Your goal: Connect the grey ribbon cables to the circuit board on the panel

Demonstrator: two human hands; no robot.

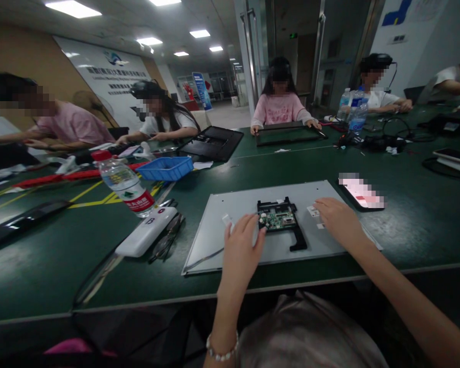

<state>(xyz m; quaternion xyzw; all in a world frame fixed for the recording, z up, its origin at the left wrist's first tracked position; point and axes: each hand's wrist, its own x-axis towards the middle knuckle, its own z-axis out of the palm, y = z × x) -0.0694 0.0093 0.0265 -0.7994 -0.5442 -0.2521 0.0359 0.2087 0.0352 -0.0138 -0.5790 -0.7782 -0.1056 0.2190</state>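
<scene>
A flat silver-grey panel (218,220), apparently the back of a screen, lies on the green table in front of me. On it rests a black plastic bracket (299,239) holding a green circuit board (278,220). My left hand (243,245) is at the bracket's left edge, thumb and fingers apart, the thumb tip touching or very near the frame. To the right, my right hand (337,220) lies over the panel with its fingers stretched toward a small white label (313,210). Its fingertips are partly hidden. A thin cable (205,259) runs beneath my left hand.
Left of the panel are a white power bank (145,234), glasses (167,239), a water bottle (124,184) and a blue tray (166,168). A lit phone (362,191) lies on the right. Several people sit around the table; one opposite holds a black frame (287,134).
</scene>
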